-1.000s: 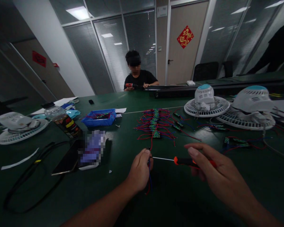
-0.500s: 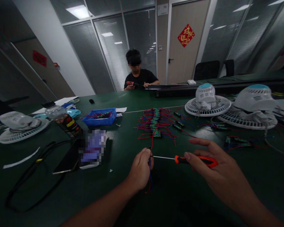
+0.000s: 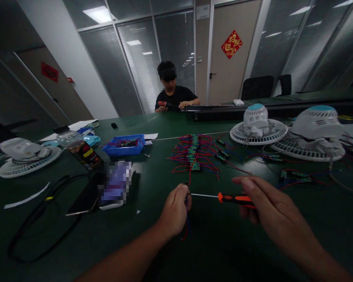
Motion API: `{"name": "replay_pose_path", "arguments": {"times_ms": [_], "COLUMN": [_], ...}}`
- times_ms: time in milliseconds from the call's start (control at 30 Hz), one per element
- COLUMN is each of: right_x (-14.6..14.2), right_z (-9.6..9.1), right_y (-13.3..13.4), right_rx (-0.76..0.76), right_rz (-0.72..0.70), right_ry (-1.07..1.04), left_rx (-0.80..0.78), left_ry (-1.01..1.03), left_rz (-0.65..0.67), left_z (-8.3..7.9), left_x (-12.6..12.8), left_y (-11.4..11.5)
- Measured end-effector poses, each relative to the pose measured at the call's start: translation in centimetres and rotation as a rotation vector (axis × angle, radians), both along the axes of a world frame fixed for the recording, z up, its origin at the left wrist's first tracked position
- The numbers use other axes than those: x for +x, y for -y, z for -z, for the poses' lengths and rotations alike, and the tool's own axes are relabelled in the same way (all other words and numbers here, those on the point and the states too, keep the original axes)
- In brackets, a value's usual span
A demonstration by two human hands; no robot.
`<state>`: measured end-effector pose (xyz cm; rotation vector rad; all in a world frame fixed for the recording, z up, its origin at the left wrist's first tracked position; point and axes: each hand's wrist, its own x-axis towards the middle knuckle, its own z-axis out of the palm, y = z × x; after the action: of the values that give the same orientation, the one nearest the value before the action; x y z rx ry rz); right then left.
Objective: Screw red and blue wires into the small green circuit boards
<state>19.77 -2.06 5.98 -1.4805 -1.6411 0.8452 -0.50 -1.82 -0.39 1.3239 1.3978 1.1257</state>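
Observation:
My left hand (image 3: 174, 211) is closed around a small part with red and blue wires (image 3: 186, 229) that hang below the fist; the part itself is hidden. In my right hand (image 3: 270, 213) I grip a screwdriver (image 3: 223, 197) by its orange and black handle. Its thin metal shaft runs left, and its tip meets the part at my left thumb. Just beyond my hands lies a row of small green circuit boards with red and blue wires (image 3: 193, 154) on the dark green table (image 3: 153, 239).
Two white fan housings (image 3: 256, 124) (image 3: 314, 133) lie at the right, a third (image 3: 23, 154) at the left. A blue tray (image 3: 124, 145), a bottle (image 3: 78, 148), a phone (image 3: 86, 197) and a black cable (image 3: 41, 223) lie left of my hands. Another person (image 3: 173, 92) sits across the table.
My right fingers have turned on the screwdriver handle, covering more of it now than half a second ago. The left hand and the screwdriver tip have stayed in place.

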Motion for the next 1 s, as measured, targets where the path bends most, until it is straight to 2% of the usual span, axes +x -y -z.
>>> {"name": "replay_pose_path", "arguments": {"times_ms": [200, 500, 833, 1000], "right_x": [0.21, 0.12, 0.18, 0.06], "right_z": [-0.02, 0.04, 0.2, 0.13], "right_y": [-0.07, -0.22, -0.36, -0.11], "right_rx": [0.017, 0.021, 0.063, 0.038], "right_rz": [-0.006, 0.025, 0.073, 0.023], "right_ry": [0.068, 0.027, 0.003, -0.03], "left_rx": [0.0, -0.004, -0.003, -0.001], "left_ry": [-0.005, -0.013, -0.009, 0.005], "left_rz": [0.01, 0.027, 0.006, 0.007], "left_z": [0.01, 0.07, -0.59, -0.32], "left_x": [-0.06, -0.1, 0.23, 0.14], "left_y": [-0.02, -0.07, 0.05, -0.03]}}
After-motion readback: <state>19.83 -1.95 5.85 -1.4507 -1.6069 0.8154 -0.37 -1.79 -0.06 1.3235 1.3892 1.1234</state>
